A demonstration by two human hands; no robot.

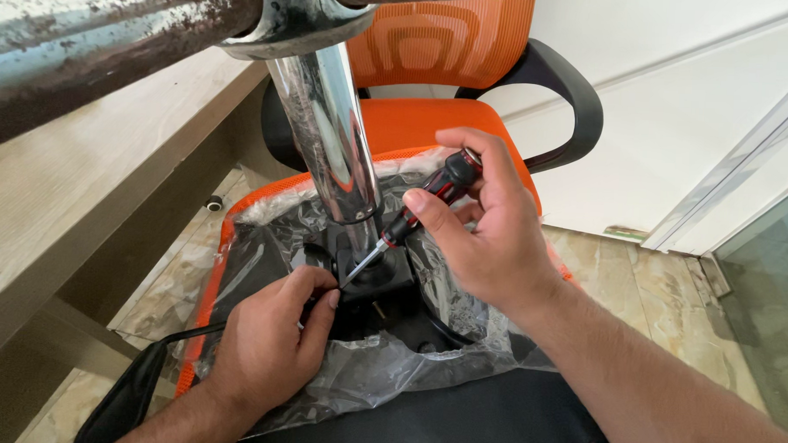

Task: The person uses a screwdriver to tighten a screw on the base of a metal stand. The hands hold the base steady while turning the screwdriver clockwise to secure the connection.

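My right hand (490,220) grips a black and red screwdriver (425,201), its tip pointing down-left at the black mounting plate (383,278) under an overturned orange chair seat (213,285). My left hand (272,339) rests on the plate, fingertips pinched right at the screwdriver's tip. Clear plastic wrap (406,362) lies crumpled around the plate. A chrome gas-lift column (327,132) rises from the plate towards the camera.
A rusty base arm (103,37) crosses the top left. An upright orange mesh chair (444,48) with black armrests (581,101) stands behind. A wooden desk (72,201) runs along the left, white wall and glass door (758,287) on the right.
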